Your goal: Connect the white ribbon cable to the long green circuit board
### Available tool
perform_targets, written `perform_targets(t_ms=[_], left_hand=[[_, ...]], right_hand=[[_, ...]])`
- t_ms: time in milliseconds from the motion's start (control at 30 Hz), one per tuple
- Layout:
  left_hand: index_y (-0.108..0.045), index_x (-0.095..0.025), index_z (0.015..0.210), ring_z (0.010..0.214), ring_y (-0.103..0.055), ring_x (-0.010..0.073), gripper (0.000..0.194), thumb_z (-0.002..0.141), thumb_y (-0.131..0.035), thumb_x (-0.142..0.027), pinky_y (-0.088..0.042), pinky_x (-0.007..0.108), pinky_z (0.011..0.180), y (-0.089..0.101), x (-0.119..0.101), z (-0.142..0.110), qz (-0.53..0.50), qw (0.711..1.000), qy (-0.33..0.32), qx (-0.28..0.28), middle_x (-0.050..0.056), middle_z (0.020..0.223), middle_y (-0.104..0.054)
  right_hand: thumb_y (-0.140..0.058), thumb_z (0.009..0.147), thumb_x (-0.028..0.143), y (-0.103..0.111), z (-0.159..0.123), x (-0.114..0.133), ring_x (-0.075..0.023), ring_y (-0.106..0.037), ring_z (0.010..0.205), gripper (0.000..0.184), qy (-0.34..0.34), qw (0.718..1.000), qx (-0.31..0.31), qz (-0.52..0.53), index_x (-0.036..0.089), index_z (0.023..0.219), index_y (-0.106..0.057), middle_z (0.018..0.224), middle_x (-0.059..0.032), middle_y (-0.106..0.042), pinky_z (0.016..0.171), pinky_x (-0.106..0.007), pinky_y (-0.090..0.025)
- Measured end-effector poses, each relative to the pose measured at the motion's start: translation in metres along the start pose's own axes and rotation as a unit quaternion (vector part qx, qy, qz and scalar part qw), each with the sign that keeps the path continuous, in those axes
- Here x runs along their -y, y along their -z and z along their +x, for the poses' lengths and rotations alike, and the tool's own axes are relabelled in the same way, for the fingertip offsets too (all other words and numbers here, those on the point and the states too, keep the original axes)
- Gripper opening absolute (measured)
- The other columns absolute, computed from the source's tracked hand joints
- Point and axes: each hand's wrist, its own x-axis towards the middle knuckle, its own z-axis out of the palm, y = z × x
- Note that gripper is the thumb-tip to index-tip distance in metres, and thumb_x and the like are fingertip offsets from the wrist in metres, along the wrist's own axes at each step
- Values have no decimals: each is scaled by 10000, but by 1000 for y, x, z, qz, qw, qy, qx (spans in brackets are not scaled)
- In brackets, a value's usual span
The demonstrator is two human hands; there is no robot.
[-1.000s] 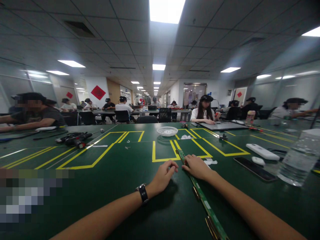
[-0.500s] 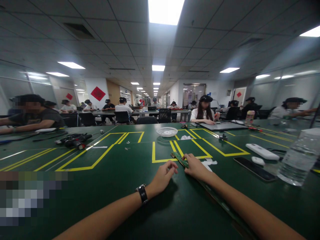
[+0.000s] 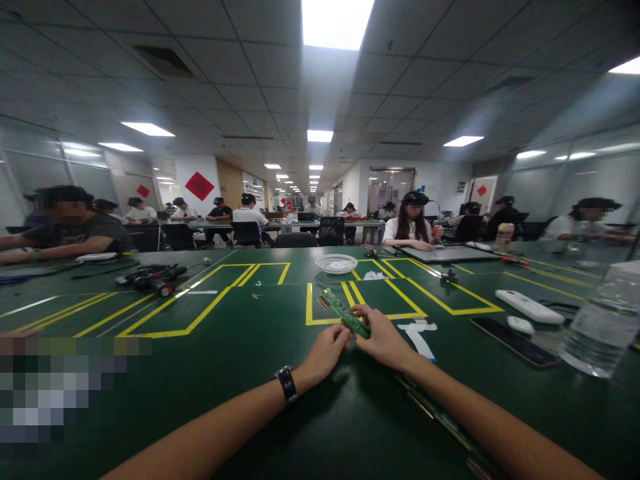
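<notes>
My right hand (image 3: 383, 340) grips a narrow green circuit board (image 3: 340, 308) from the right, fingers over its upper side and thumb near the lower edge. Gold-coloured contacts show at the board's far left end, which is raised off the table. My left hand (image 3: 327, 350), with a dark watch on its wrist, has its fingers closed at the board's left edge, just beside the right thumb. Beneath my right forearm runs another green board length (image 3: 450, 427); whether it is the same piece is hidden. A white paper or tape scrap (image 3: 419, 339) lies just right of the right hand.
On the green table (image 3: 240, 400) are yellow tape outlines, a white basket (image 3: 336, 264), a black phone (image 3: 515, 341), a white case (image 3: 520, 325), a white device (image 3: 529, 307) and a water bottle (image 3: 600, 327). Black gear (image 3: 153, 277) lies left. Other people sit around.
The circuit board's far end has lifted and shifted left, with my right hand moving slightly left. My left fingers have closed in to meet the board. More of the white scrap shows.
</notes>
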Motion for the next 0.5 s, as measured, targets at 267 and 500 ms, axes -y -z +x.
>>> perform_targets(t_ms=[267, 500], left_hand=[[-534, -148, 692, 667, -513, 159, 431, 889, -373, -496, -372, 260, 648, 0, 11, 3, -25, 999, 9, -26, 23, 682, -554], [-533, -147, 720, 586, -439, 130, 465, 853, -390, -569, -329, 245, 560, 1, 8, 3, -86, 995, 15, -44, -9, 626, -490]], right_hand=[[-601, 735, 192, -6, -6, 11, -217, -569, 985, 375, 60, 998, -7, 35, 193, 1110, -599, 1048, -76, -631, 903, -367, -425], [-612, 776, 225, -8, -8, 12, -202, -540, 1068, 396, 87, 996, 24, 25, 198, 1170, -577, 1122, -73, -619, 957, -357, -399]])
